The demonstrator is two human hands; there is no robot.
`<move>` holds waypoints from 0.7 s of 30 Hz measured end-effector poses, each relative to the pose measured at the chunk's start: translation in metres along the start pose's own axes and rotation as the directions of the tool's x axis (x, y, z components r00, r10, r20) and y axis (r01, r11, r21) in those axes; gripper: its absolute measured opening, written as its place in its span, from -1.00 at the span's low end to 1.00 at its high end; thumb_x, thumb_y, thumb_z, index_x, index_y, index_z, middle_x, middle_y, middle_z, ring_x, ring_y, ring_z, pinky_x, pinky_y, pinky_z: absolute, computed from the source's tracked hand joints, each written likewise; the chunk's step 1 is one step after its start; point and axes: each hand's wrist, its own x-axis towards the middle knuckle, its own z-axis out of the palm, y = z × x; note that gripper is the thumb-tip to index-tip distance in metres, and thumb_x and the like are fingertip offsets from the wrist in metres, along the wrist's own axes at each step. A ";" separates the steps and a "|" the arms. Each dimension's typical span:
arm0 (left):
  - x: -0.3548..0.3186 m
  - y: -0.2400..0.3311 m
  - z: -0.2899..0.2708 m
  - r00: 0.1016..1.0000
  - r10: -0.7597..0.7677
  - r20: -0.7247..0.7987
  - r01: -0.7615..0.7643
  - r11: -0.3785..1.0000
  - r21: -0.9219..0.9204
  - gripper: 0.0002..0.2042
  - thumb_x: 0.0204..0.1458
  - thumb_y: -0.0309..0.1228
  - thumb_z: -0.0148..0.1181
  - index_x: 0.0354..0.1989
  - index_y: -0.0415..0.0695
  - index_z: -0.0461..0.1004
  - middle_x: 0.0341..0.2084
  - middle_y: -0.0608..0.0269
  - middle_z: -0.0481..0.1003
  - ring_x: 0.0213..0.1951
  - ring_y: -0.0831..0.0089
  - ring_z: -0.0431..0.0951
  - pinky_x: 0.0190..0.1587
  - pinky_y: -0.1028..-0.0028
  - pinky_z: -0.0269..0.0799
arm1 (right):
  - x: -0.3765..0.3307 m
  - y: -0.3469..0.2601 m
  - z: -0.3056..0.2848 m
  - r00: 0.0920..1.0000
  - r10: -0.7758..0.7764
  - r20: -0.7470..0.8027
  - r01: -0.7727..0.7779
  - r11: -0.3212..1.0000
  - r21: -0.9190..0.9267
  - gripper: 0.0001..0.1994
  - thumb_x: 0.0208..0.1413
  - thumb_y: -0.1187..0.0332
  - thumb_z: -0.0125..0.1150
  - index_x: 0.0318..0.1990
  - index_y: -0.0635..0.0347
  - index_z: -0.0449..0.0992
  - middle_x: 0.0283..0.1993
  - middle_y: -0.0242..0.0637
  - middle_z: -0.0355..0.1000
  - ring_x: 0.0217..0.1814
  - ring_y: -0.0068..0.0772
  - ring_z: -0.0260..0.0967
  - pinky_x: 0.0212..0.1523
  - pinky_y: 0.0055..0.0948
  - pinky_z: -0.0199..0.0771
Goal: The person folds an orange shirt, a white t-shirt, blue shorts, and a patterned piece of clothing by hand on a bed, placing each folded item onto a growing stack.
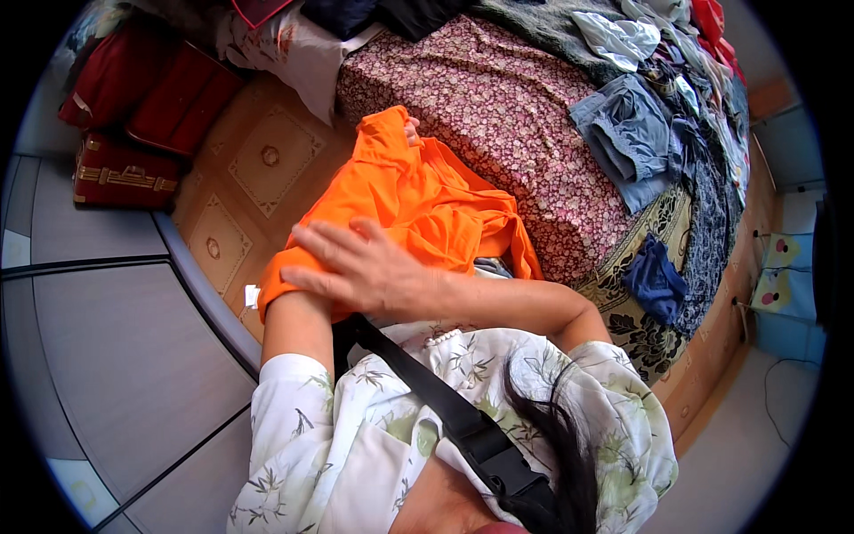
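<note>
An orange garment (463,214) is draped over my left forearm, which runs into the cloth at a hem with a small white label (252,296). Most of my left hand (412,132) is covered; only its fingers show, curled against the cloth at the far edge. Flat on top of the garment, near my left wrist, lies my right hand (365,267) with its fingers apart. My right forearm crosses in front of my body. The rest of the garment hangs in loose folds beside the bed.
The bed (480,89) has a red-and-white floral cover. Jeans shorts (623,133), a dark blue cloth (656,280), a white cloth (618,40) and other clothes lie on its right side. Red suitcases (124,169) stand at the left, by a grey cabinet (133,356).
</note>
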 end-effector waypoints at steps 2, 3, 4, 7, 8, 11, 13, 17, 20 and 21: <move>-0.005 -0.016 0.012 1.000 0.007 -0.014 -0.006 0.997 0.073 -0.76 0.06 -0.35 -0.06 -0.33 -0.31 0.43 -0.42 -0.04 0.47 -0.30 0.09 0.48 -0.12 0.34 0.36 | -0.017 0.058 0.022 0.977 0.110 -0.181 -0.106 0.994 0.031 -0.56 -0.18 0.48 0.15 -0.01 0.16 0.39 -0.09 -0.11 0.38 -0.10 -0.09 0.39 -0.21 -0.25 0.42; -0.022 -0.009 0.011 0.999 -0.036 -0.005 0.037 0.988 0.150 -0.75 0.06 -0.34 -0.06 -0.33 -0.31 0.43 -0.42 -0.05 0.47 -0.30 0.08 0.48 -0.12 0.33 0.36 | -0.011 0.079 0.009 0.960 0.247 -0.128 -0.257 0.964 -0.067 -0.76 -0.23 0.54 0.13 -0.29 0.18 0.40 -0.34 -0.21 0.39 -0.30 -0.14 0.41 -0.38 -0.33 0.43; -0.032 -0.012 0.031 0.994 -0.069 0.089 0.054 0.987 0.154 -0.75 0.06 -0.34 -0.06 -0.34 -0.31 0.43 -0.43 -0.05 0.47 -0.30 0.07 0.48 -0.12 0.33 0.36 | -0.025 0.129 0.027 0.911 0.358 -0.203 -0.396 0.896 -0.199 -0.83 -0.25 0.57 0.11 -0.42 0.16 0.34 -0.43 -0.19 0.35 -0.35 -0.11 0.38 -0.40 -0.25 0.41; -0.067 0.000 0.054 0.862 -0.239 0.446 0.158 0.965 0.210 -0.73 0.06 -0.32 -0.07 -0.35 -0.32 0.43 -0.44 -0.07 0.47 -0.30 0.04 0.48 -0.12 0.32 0.36 | -0.043 0.208 -0.014 0.733 0.654 -0.187 -0.668 0.642 -0.376 -0.98 -0.11 0.51 0.05 -0.47 0.18 0.38 -0.45 -0.15 0.41 -0.39 -0.14 0.41 -0.38 -0.19 0.44; -0.070 0.012 0.036 0.803 -0.045 0.594 0.003 0.997 0.071 -0.75 0.10 -0.35 -0.08 -0.31 -0.34 0.40 -0.49 -0.03 0.44 -0.38 0.19 0.47 -0.24 0.34 0.38 | -0.058 0.220 -0.033 0.629 0.768 -0.121 -0.740 0.544 -0.394 -0.93 -0.02 0.47 0.00 -0.46 0.20 0.42 -0.41 -0.13 0.45 -0.34 -0.17 0.45 -0.35 -0.17 0.46; -0.064 0.103 -0.050 0.815 -0.018 0.579 0.014 1.000 0.011 -0.84 0.05 -0.42 0.08 -0.27 -0.23 0.49 -0.48 0.34 0.44 -0.39 0.64 0.39 -0.30 0.56 0.34 | -0.121 0.243 -0.055 0.482 0.870 -0.103 -0.867 0.456 -0.201 -0.88 -0.04 0.47 -0.01 -0.48 0.31 0.45 -0.48 -0.08 0.44 -0.44 -0.17 0.43 -0.38 -0.23 0.45; -0.044 0.127 -0.109 0.887 0.096 0.452 0.040 0.958 -0.283 -0.80 0.03 -0.39 0.17 -0.21 -0.22 0.49 -0.39 0.34 0.46 -0.32 0.64 0.43 -0.20 0.60 0.35 | -0.139 0.232 -0.069 0.461 0.887 0.002 -0.883 0.459 -0.098 -0.84 0.04 0.44 0.00 -0.46 0.32 0.48 -0.48 -0.15 0.46 -0.50 -0.28 0.40 -0.47 -0.31 0.40; -0.023 0.137 -0.181 0.963 0.193 -0.189 -0.212 0.974 -0.084 -0.82 0.09 -0.47 0.13 -0.15 -0.23 0.45 -0.32 0.27 0.45 -0.29 0.56 0.44 -0.14 0.61 0.34 | -0.135 0.194 -0.075 0.246 0.944 0.220 -0.805 0.073 0.589 -0.73 0.19 0.28 0.05 -0.27 0.38 0.51 -0.36 -0.21 0.53 -0.49 -0.41 0.46 -0.46 -0.52 0.51; -0.035 0.111 -0.152 0.765 0.537 -0.356 -0.523 0.840 0.145 -0.82 0.13 -0.56 0.00 -0.11 -0.23 0.44 -0.22 0.24 0.41 -0.26 0.61 0.38 -0.25 0.57 0.34 | -0.110 0.167 -0.084 0.303 0.876 0.375 -0.215 -0.321 0.922 -0.76 0.17 0.27 0.09 -0.21 0.31 0.49 -0.28 -0.23 0.53 -0.35 -0.42 0.52 -0.33 -0.43 0.58; -0.056 0.107 -0.126 0.864 0.491 -0.114 -0.502 0.857 -0.113 -0.82 0.13 -0.54 -0.04 -0.14 -0.20 0.46 -0.21 0.18 0.42 -0.22 0.50 0.42 -0.18 0.50 0.36 | -0.096 0.158 -0.085 0.308 0.864 0.397 -0.155 -0.366 0.917 -0.75 0.16 0.28 0.10 -0.16 0.31 0.47 -0.26 -0.22 0.52 -0.31 -0.40 0.52 -0.30 -0.41 0.59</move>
